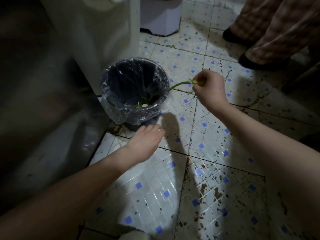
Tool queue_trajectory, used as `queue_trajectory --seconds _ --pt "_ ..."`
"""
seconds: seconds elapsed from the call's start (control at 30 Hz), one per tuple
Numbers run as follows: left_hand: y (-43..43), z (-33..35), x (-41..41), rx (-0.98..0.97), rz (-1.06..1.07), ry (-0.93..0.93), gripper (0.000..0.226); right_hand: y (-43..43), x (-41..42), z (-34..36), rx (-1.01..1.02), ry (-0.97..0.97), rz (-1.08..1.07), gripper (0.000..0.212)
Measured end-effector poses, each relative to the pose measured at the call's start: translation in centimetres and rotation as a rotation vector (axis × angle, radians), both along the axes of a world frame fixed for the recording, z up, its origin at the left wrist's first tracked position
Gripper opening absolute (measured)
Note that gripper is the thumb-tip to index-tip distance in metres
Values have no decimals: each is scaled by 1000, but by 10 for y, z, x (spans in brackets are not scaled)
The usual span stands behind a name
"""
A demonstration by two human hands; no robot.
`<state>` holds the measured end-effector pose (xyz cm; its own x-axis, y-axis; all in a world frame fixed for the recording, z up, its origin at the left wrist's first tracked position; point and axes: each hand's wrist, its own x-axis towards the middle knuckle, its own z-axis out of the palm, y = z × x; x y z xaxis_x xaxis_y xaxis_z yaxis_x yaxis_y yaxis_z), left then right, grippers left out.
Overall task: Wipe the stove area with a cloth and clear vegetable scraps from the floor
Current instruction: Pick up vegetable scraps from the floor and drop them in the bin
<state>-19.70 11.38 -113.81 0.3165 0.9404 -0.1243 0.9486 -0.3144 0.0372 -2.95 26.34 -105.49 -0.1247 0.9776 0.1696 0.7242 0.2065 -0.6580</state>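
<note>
My right hand (pixel 210 89) grips a long green vegetable stalk (pixel 179 84) by its yellowish end, just right of a dark bin (pixel 163 78) lined with a clear plastic bag. The stalk's free end droops toward the bin's right rim. Green and pale scraps (pixel 142 104) lie at the bottom of the bin. My left hand (pixel 144 142) hovers over the tiled floor (pixel 155 179) right in front of the bin, fingers stretched out and blurred, holding nothing. No cloth is in view.
A white cabinet (pixel 103 32) stands behind and left of the bin, with a dark wall of furniture further left. A white container (pixel 160 16) sits at the back. Another person's legs in checked trousers (pixel 270 30) and dark shoes stand at the back right. The tiles are stained.
</note>
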Motion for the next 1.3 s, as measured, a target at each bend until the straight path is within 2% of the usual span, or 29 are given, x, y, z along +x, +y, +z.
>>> queue_trajectory --seconds 0.27,0.47,0.73,1.07,1.3 --pt "-27 4 -40 -7 68 35 40 -6 -67 4 -5 30 152 13" --pt "-39 3 -48 -16 79 14 41 -8 -91 7 -38 10 225 19" --pt "-31 4 -34 -12 42 41 39 -6 -77 0 -53 17 215 33" --pt "-23 8 -19 -2 -14 30 40 -5 -64 -3 -80 93 230 28" --pt "-18 0 -9 -22 -7 45 41 -3 -26 -10 -19 13 165 20"
